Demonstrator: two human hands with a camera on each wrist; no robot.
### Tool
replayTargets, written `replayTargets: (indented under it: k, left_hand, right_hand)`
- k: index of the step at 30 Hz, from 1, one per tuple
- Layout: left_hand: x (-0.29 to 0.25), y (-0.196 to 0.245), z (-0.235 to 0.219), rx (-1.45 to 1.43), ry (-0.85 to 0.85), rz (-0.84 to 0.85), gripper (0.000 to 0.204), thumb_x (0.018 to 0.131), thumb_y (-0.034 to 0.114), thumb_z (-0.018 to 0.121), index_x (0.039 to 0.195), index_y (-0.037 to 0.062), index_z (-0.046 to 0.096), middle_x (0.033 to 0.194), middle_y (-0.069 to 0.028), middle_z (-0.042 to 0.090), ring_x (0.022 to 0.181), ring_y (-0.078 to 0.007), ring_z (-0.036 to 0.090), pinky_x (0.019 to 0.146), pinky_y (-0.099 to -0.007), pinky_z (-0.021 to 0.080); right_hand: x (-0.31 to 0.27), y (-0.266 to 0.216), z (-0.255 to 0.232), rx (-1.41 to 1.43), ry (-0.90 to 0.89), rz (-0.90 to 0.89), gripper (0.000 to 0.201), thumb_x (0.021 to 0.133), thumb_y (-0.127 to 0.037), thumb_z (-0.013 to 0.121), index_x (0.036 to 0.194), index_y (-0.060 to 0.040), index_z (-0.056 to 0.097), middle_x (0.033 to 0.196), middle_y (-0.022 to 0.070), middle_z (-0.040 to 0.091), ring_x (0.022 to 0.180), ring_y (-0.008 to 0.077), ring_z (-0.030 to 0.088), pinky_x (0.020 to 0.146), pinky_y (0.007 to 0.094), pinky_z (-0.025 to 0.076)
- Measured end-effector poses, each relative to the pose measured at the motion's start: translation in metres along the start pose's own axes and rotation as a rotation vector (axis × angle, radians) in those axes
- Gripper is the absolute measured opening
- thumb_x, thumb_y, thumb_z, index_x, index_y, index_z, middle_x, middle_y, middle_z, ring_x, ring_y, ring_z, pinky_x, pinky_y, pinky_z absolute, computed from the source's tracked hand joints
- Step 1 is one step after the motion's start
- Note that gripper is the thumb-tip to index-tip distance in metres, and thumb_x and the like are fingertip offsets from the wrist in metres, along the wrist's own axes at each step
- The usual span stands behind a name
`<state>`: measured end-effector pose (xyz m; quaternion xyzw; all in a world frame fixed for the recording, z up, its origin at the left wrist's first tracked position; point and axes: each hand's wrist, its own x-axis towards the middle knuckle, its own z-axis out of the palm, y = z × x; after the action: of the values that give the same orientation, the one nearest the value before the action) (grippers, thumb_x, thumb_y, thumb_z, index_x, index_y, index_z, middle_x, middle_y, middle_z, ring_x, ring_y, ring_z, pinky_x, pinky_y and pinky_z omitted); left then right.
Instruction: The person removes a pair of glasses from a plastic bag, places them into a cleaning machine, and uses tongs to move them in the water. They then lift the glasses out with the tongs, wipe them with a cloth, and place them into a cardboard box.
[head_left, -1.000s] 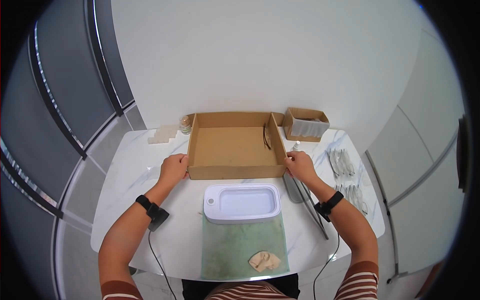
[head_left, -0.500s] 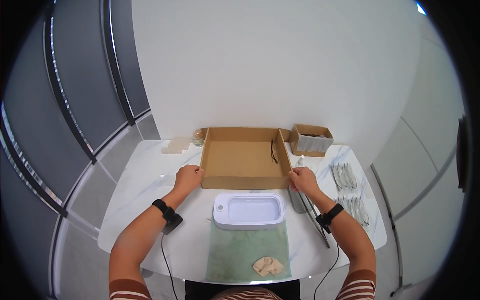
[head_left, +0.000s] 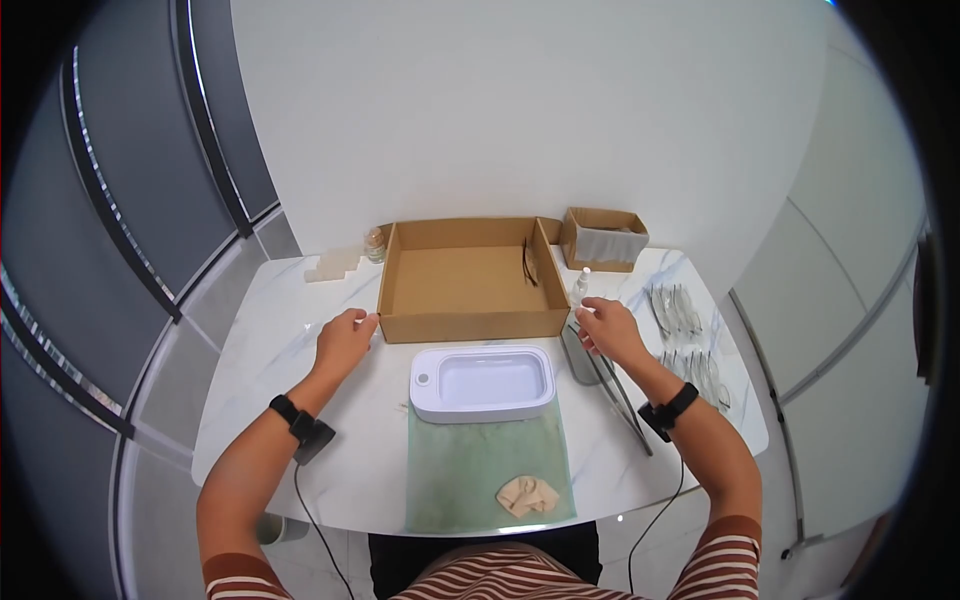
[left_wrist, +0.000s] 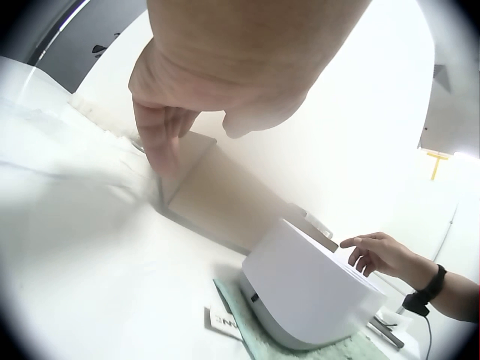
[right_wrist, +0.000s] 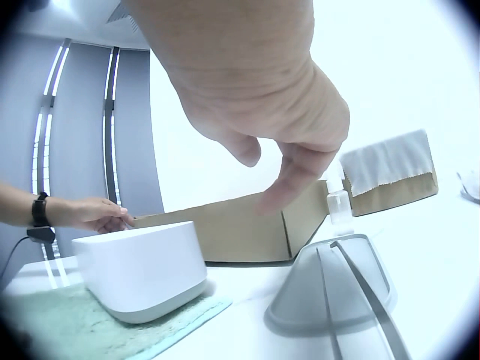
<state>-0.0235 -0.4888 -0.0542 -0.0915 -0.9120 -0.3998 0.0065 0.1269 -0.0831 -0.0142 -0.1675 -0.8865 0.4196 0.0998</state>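
A shallow open cardboard box [head_left: 470, 327] lies on the table, a thin dark item [head_left: 530, 264] inside it at the right. My left hand [head_left: 344, 342] is at its front left corner, fingers loosely bent and thumb apart; in the left wrist view that hand [left_wrist: 225, 79] has fingertips by the corner of the box [left_wrist: 229, 196], contact unclear. Just off the front right corner, my right hand [head_left: 612, 330] holds nothing, its thumb and fingers parted in the right wrist view [right_wrist: 255, 97]. A white oblong basin [head_left: 432, 400] stands in front of the box.
Under and before the basin lies a green mat [head_left: 480, 460] with a beige cloth [head_left: 527, 495]. On the right are a grey tray [head_left: 583, 363], long dark strips [head_left: 632, 415], a small bottle [head_left: 580, 286], clear packets [head_left: 677, 310] and a small box [head_left: 605, 258]. A jar [head_left: 375, 246] stands back left.
Both hands have loosened from the front corners of the box. The right hand has come away to the right, its fingers spreading. The head view has also shifted.
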Motion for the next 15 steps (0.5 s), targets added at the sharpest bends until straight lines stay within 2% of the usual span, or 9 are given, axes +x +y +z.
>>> replayTargets:
  k: [2,7,12,14,15]
  left_hand:
    - [-0.021,0.006,-0.008,-0.017,-0.065,-0.016,0.037,0.098,0.031,0.06,0.11,-0.0023,0.069,0.09,-0.0093,0.072,0.069,-0.0156,0.071,0.059,-0.0284,0.056]
    - [-0.06,0.011,0.0,-0.181,-0.297,-0.113,0.031,0.098,0.027,0.061,0.106,-0.0019,0.068,0.091,-0.0087,0.071,0.071,-0.015,0.07,0.062,-0.028,0.057]
    - [-0.068,0.018,0.011,-0.309,-0.374,-0.165,0.029,0.099,0.023,0.057,0.112,-0.0008,0.067,0.093,-0.0082,0.07,0.072,-0.0126,0.069,0.063,-0.0268,0.057]
    - [-0.063,0.008,0.018,-0.255,-0.379,-0.135,0.028,0.095,0.022,0.061,0.112,0.0012,0.069,0.097,-0.0109,0.072,0.075,-0.0193,0.071,0.067,-0.0324,0.058]
    - [-0.059,-0.001,0.023,-0.259,-0.367,-0.139,0.028,0.095,0.022,0.061,0.112,0.0012,0.069,0.097,-0.0109,0.072,0.075,-0.0193,0.071,0.067,-0.0324,0.058]
  right_hand:
    - [-0.017,0.0,-0.005,0.004,-0.013,0.01,0.041,0.095,-0.025,0.058,0.122,0.0052,0.067,0.073,0.0107,0.071,0.056,0.0181,0.07,0.055,0.0302,0.057]
    - [-0.052,0.008,0.004,0.042,-0.247,0.029,0.033,0.097,-0.025,0.06,0.11,0.0025,0.073,0.076,0.0078,0.071,0.061,0.0152,0.07,0.054,0.0283,0.057]
    - [-0.06,0.002,0.018,0.115,-0.276,0.067,0.03,0.097,-0.024,0.06,0.107,0.0015,0.074,0.075,0.0071,0.07,0.062,0.0146,0.07,0.053,0.0284,0.057]
    - [-0.057,0.005,0.023,0.123,-0.284,0.071,0.03,0.096,-0.023,0.06,0.106,0.0018,0.074,0.074,0.0072,0.07,0.062,0.0145,0.07,0.054,0.0287,0.057]
    - [-0.053,0.01,0.027,0.009,-0.262,0.03,0.027,0.095,-0.021,0.061,0.106,0.0004,0.075,0.073,0.0096,0.071,0.064,0.0192,0.071,0.057,0.0323,0.058]
